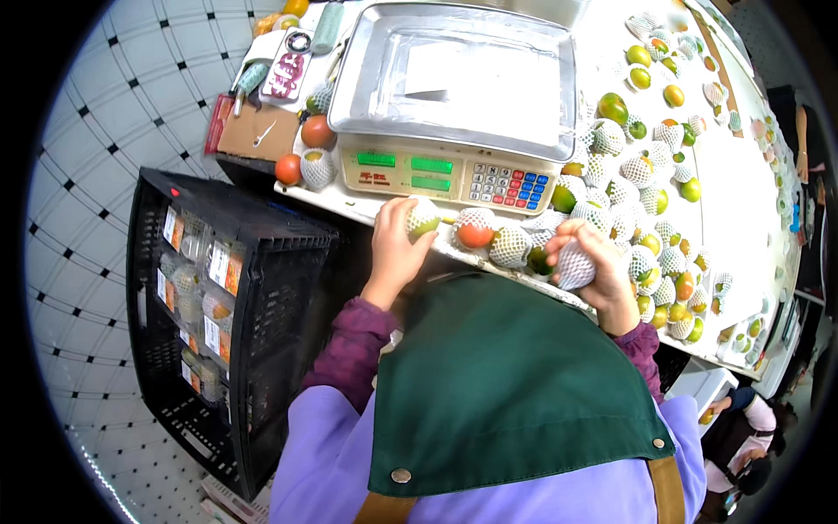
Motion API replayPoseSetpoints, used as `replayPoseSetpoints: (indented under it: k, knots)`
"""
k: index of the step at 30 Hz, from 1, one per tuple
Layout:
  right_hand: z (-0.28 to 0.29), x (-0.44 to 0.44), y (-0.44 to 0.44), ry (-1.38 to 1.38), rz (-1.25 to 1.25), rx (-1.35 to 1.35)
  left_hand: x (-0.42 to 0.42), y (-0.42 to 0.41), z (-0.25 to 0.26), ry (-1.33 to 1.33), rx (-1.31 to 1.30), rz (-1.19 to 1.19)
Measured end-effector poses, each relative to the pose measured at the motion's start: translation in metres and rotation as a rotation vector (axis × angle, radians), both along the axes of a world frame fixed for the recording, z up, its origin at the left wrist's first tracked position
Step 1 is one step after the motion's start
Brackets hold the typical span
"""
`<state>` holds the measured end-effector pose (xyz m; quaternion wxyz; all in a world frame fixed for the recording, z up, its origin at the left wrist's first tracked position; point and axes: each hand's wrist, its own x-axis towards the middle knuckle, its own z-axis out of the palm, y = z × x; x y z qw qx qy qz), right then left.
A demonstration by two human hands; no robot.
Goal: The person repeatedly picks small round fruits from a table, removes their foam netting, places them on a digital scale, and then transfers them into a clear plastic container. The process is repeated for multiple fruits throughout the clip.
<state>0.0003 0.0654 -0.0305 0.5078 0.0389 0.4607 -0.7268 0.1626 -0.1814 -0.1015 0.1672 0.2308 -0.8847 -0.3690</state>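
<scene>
My left hand (397,245) is closed around a green tomato in a white foam net (423,219), at the table edge below the scale. My right hand (599,262) holds a piece of produce in a white foam net (576,266), which covers it almost wholly. Between my hands, along the edge, lie a netted red tomato (474,229) and a netted greenish one (510,247). Behind them stands a digital scale (445,173) with lit green displays and a steel tray (569,85) on top. Many green and orange tomatoes, mostly netted, spread beside my right hand.
At the left a black plastic crate (242,314) holds clear packs of netted produce bearing labels. A cardboard box (252,134), loose red tomatoes (318,132) and a phone (286,69) are left of the scale. Another person (740,426) is at the lower right.
</scene>
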Motion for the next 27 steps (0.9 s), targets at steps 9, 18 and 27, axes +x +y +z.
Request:
replayPoseSetpoints:
  k: [9, 18, 27]
  knots:
    - [0.003, 0.024, -0.029, 0.178, 0.163, 0.064, -0.034, 0.070, 0.059, 0.228, 0.862, -0.231]
    - [-0.001, 0.014, 0.022, 0.214, 0.169, -0.088, -0.071, 0.082, 0.087, 0.098, 1.068, -0.248]
    - [0.011, 0.012, 0.045, 0.347, -0.047, -0.090, -0.075, 0.106, 0.085, 0.459, 0.028, -0.621]
